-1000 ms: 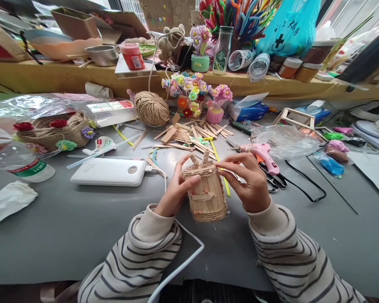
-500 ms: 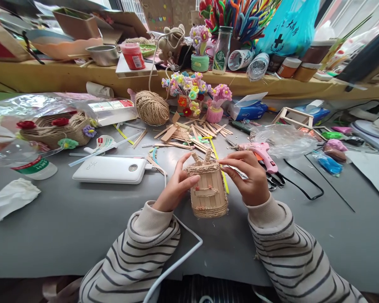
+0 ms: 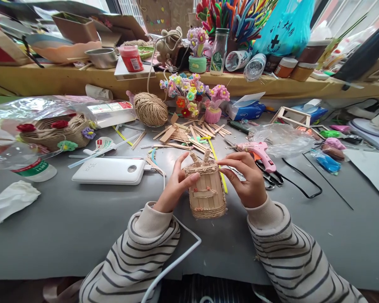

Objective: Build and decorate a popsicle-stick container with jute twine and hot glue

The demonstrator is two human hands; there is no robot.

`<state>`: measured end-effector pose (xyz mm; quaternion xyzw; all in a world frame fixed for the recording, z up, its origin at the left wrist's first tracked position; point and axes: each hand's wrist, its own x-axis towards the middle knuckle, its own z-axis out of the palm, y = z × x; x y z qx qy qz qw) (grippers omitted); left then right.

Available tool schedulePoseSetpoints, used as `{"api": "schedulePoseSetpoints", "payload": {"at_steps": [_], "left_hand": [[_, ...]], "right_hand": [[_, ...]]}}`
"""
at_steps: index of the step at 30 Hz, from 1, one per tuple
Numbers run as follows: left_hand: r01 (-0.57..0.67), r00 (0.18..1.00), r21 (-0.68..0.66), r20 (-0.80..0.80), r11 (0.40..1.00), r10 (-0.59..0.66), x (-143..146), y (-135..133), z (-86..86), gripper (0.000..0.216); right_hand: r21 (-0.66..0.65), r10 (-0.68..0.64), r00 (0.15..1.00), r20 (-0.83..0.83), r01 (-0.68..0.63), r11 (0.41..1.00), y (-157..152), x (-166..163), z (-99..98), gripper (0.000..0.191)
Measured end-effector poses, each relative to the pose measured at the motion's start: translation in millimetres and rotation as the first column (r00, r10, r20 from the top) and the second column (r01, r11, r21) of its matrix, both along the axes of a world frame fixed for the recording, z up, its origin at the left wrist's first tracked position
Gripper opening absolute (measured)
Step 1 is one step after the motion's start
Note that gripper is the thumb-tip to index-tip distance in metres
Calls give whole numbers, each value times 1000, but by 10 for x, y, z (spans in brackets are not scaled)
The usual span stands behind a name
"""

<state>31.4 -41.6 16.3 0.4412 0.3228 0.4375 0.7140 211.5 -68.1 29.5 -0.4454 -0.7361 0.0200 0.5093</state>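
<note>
A small basket point(image 3: 206, 191) made of craft sticks stands on the grey table, bound with twine at rim and base, with two twine-wrapped stubs rising from its top. My left hand point(image 3: 176, 185) grips its left side, thumb on the front and fingers curled round the back. My right hand point(image 3: 245, 177) holds the right side, its fingers pinching the twine rim. Both sleeves are cream with dark stripes.
A white power bank point(image 3: 109, 171) lies to the left, its cable point(image 3: 177, 261) running under my left arm. Loose craft sticks point(image 3: 189, 136), a twine ball point(image 3: 150, 109), a pink glue gun point(image 3: 260, 151), scissors, a woven basket point(image 3: 55, 130) and flower pots crowd the back.
The basket has shifted a little and turned slightly between my hands. My right fingers have slid along the rim. The view has drifted slightly.
</note>
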Motion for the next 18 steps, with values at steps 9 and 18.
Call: {"api": "schedulePoseSetpoints", "payload": {"at_steps": [9, 18], "left_hand": [[-12, 1000, 15, -5, 1000, 12, -11, 10, -36, 78], [-7, 1000, 28, 21, 1000, 7, -13, 17, -63, 77]], "right_hand": [[-2, 3, 1000, -3, -3, 1000, -2, -14, 13, 18], [4, 6, 1000, 8, -6, 1000, -15, -20, 15, 17]]}}
